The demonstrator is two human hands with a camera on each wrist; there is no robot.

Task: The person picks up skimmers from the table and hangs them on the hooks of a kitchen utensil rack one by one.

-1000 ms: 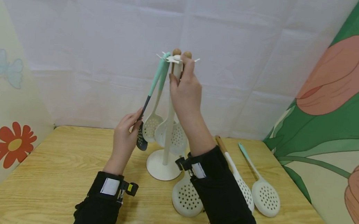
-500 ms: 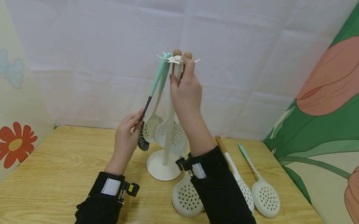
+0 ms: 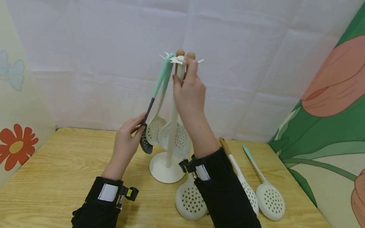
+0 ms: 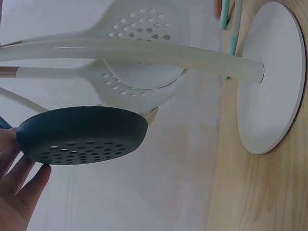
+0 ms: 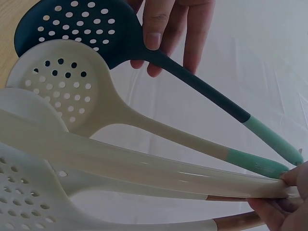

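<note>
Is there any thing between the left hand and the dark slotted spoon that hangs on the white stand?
Nothing visible stands between them. The left hand already touches the dark perforated spoon with the mint-green handle at its neck, and its fingers lie against the dark stem. The white perforated spoons hang behind it, on the white stand.

Your left hand (image 3: pixel 126 142) has drawn slightly nearer, the forearm pulled back toward you, and it has swung the dark skimmer's (image 3: pixel 144 142) bowl a touch right, closer to the white skimmer (image 3: pixel 154 129) hanging on the stand (image 3: pixel 166 169).
</note>
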